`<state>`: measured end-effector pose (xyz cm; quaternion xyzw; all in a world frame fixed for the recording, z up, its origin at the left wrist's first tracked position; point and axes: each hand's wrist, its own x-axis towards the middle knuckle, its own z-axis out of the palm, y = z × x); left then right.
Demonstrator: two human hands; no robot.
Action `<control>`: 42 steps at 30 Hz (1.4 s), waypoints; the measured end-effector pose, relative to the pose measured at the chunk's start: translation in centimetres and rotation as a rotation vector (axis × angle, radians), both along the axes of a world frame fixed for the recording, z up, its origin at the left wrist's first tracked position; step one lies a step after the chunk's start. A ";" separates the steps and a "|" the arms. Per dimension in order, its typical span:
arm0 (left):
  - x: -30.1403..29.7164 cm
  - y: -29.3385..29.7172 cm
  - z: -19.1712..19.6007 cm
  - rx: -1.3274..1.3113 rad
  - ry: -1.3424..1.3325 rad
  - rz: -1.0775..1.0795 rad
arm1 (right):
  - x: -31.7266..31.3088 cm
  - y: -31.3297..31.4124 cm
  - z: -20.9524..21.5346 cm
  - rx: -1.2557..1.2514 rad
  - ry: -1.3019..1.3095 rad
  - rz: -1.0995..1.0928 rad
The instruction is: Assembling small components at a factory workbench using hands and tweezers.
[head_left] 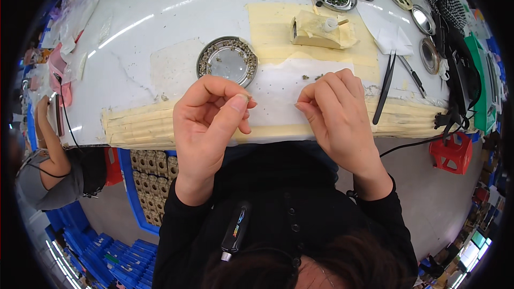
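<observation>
Over the front of the worktable, my left hand [210,120] is closed in a pinch of thumb and forefinger. Whatever sits at its fingertips is too small to name. Across from it, apart, my right hand [342,120] also has thumb and forefinger pressed together, and I cannot make out anything between them. A white sheet [278,93] dotted with tiny specks lies beneath and between the hands. Just beyond my left hand stands a round metal dish [229,65] with many small brownish pieces around its inside. A few similar pieces [305,77] lie on the sheet near my right fingers.
Black tweezers [384,91] and a pen [412,76] lie to the right. Further back are a tape-covered block [316,35] and a metal plate of dark green bits [327,2]. A blue tray [130,192] sits below left; a co-worker [45,176] is at far left.
</observation>
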<state>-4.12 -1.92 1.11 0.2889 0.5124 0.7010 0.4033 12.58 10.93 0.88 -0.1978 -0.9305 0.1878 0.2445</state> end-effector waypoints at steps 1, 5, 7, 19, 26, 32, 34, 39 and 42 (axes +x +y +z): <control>-0.6 0.2 0.5 -0.051 0.100 -0.031 | 0.2 0.3 0.3 -0.012 0.019 -0.003; -5.1 2.3 3.0 -0.191 0.511 -0.188 | 0.3 2.2 2.7 0.120 0.058 0.026; -7.2 4.7 3.3 -0.237 0.726 -0.288 | -1.6 2.9 4.7 0.245 0.044 0.094; -13.8 11.9 1.1 -0.433 0.860 -0.453 | -14.0 6.0 4.1 0.366 -0.559 0.300; -13.2 9.2 2.8 -0.331 0.971 -0.370 | -12.5 6.4 5.2 0.355 -0.353 0.234; -10.5 6.3 1.9 -0.245 1.124 -0.291 | -7.4 4.1 7.3 0.181 -0.077 0.237; -10.4 6.3 1.4 -0.228 1.167 -0.269 | -5.7 3.7 7.2 0.044 -0.030 0.204; -10.0 6.0 0.9 -0.208 1.230 -0.230 | -1.7 2.1 6.8 -0.176 0.094 0.072; -10.0 5.8 0.8 -0.185 1.264 -0.220 | -0.4 1.6 6.2 -0.253 0.122 0.024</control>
